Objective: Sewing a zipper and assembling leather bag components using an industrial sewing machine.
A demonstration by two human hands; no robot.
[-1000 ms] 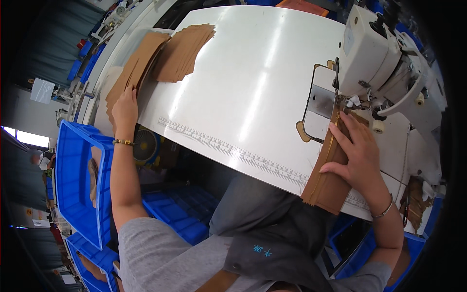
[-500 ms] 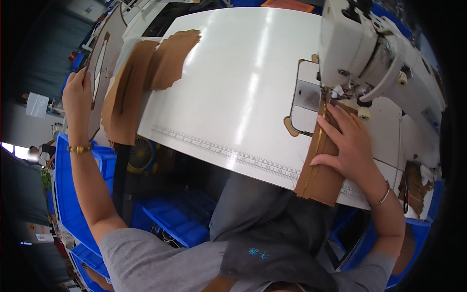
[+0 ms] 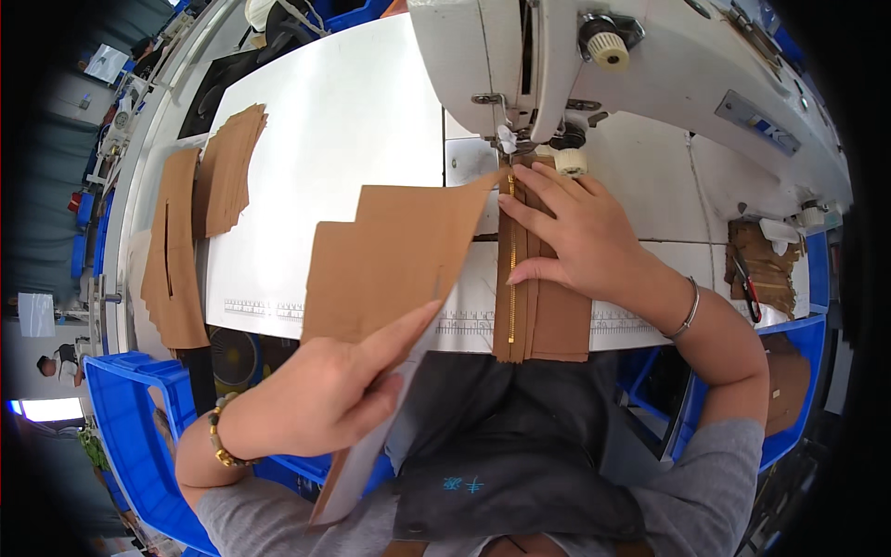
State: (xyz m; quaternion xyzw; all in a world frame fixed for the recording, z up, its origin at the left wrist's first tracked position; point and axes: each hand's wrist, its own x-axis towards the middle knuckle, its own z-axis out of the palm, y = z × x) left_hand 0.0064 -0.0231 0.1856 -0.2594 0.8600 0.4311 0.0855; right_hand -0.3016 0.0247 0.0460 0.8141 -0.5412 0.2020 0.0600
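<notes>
My left hand (image 3: 325, 395) is closed on a brown panel (image 3: 371, 251), its index finger stretched along the sheet. The panel has a stepped corner, a short slit and a pale underside; its tapered tip reaches toward the needle area of the white sewing machine (image 3: 520, 56). My right hand (image 3: 585, 232) lies with fingers spread on a brown strip piece (image 3: 557, 320), pressing it to the table. A gold-toothed zipper (image 3: 511, 297) runs lengthwise along that piece, its far end near the presser foot.
Two stacks of brown pieces, a slit one (image 3: 172, 246) and a plain one (image 3: 227, 176), lie at the left. Red-handled snips (image 3: 745, 283) rest by brown scraps (image 3: 770, 255) at the right. Blue bins, one at the left (image 3: 139, 436), stand beside the white table (image 3: 278, 195).
My left hand has come from the far left to the middle, bringing the brown panel beside the zipper. My right hand stays on the strip piece. The whole view has shifted.
</notes>
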